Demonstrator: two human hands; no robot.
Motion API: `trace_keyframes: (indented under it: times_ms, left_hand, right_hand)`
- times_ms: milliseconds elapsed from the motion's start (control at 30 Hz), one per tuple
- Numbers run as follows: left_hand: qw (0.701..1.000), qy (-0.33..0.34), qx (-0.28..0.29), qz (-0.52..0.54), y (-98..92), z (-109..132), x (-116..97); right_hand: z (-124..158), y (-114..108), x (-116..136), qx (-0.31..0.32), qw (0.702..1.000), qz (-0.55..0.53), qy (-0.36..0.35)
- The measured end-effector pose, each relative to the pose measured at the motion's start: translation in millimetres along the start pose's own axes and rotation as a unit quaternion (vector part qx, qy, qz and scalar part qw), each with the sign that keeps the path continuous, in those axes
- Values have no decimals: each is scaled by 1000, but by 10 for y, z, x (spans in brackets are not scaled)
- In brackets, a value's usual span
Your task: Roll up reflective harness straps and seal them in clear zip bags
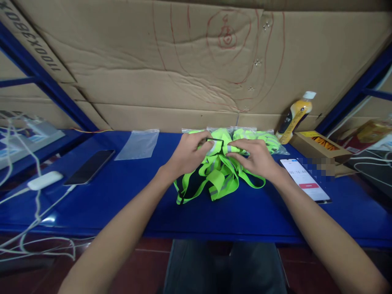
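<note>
Between my hands is a neon-green reflective strap (pixel 218 148) with silver-grey bands and a black buckle (pixel 221 143). My left hand (pixel 192 151) is closed on it, with thumb and fingers around the buckle's left side. My right hand (pixel 255 155) pinches the strap just right of the buckle. Under both hands, loops of green strap (pixel 219 183) spill over the blue table (pixel 239 216). Transparent bags holding more green straps (pixel 259 136) lie behind, against the cardboard; my hands partly cover them.
A flat transparent zip bag (pixel 137 143) lies left of the straps. Farther left are a dark phone (pixel 90 166), a white device (pixel 45 180) and white cables (pixel 38 204). At right are a phone showing a timer (pixel 306 179), a leaning drink bottle (pixel 295 118) and an open cardboard box (pixel 324 149).
</note>
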State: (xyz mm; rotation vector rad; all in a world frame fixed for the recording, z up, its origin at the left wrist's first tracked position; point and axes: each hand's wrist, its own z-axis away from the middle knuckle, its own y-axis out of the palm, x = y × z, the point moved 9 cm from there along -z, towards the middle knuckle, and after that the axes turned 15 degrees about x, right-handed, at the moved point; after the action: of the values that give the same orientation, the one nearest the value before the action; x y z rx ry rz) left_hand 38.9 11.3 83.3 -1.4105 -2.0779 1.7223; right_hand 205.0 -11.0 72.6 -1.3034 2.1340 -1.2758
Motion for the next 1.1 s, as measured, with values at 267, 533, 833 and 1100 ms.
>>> trace_keyframes:
  times_ms: [267, 533, 833, 1100]
  left_hand:
    - [974, -15, 170, 149, 195, 9, 52]
    - [936, -26, 208, 281, 183, 10, 73]
    - [982, 121, -43, -137, -157, 90, -202]
    - [945, 225, -73, -224, 47, 225, -448]
  right_hand:
    - [37, -61, 137, -43, 996, 37, -65]
    - [108, -84, 371, -106, 976, 110, -155]
    - [-74, -133, 289, -32, 989, 132, -52]
    - [-61, 25, 106, 103, 994, 46, 3]
